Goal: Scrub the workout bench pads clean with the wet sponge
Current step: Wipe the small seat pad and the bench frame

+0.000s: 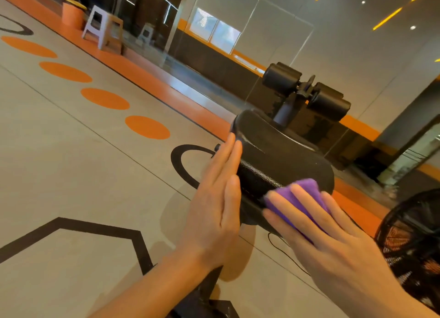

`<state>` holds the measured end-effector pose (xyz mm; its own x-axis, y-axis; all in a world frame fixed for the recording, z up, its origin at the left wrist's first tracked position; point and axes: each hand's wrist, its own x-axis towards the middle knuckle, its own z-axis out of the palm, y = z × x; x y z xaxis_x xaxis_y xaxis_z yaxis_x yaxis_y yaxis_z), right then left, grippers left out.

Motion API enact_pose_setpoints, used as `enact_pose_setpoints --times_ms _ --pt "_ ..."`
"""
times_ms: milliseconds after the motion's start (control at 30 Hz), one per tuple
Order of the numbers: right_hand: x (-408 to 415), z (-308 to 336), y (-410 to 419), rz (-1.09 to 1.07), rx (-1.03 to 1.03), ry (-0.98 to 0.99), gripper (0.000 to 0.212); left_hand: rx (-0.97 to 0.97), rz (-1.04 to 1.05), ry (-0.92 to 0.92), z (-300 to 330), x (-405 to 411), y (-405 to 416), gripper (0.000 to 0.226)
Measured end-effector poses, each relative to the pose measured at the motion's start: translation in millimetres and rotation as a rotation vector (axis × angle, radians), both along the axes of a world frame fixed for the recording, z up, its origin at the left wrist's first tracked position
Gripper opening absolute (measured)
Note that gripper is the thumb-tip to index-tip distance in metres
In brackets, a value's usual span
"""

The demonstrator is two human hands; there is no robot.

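A black textured bench pad (pixel 281 156) fills the middle of the view, with two black foam roller pads (pixel 307 91) on a post behind it. My left hand (pixel 214 206) lies flat with straight fingers against the pad's left side. My right hand (pixel 331 232) presses a purple sponge (pixel 302 194) with spread, straight fingers onto the pad's near edge. Most of the sponge is hidden under my fingers.
A black fan grille (pixel 414 241) stands close at the right, with a black cable (pixel 285 251) on the floor below the pad. The bench frame (pixel 204 294) runs down toward me. Stools (pixel 104 29) and an orange bin (pixel 72 14) stand far left by a mirrored wall.
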<state>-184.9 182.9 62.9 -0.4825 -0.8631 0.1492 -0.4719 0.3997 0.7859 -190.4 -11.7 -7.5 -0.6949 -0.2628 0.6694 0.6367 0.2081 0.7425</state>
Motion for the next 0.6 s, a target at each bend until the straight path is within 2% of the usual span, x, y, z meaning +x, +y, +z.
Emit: enact_pose_setpoints --times_ms 133,267,367,467,600 --pt "-5 -5 -44 0.001 -0.119 -0.01 0.065 -0.063 0.055 0.017 -5 -3 1 0.053" --pt "11 -13 36 -0.023 -0.085 0.049 0.068 -0.152 0.113 0.029 -7 -2 -4 0.055" --pt "27 -13 74 -0.056 -0.084 0.055 0.056 -0.202 0.171 0.013 -7 -2 -3 0.057" --pt "15 -14 30 0.009 -0.11 0.097 0.067 -0.2 0.213 0.0 -7 -3 1 0.057" --pt "-1 -16 -24 0.051 -0.208 0.026 0.069 -0.208 0.247 -0.001 -7 -4 7 0.052"
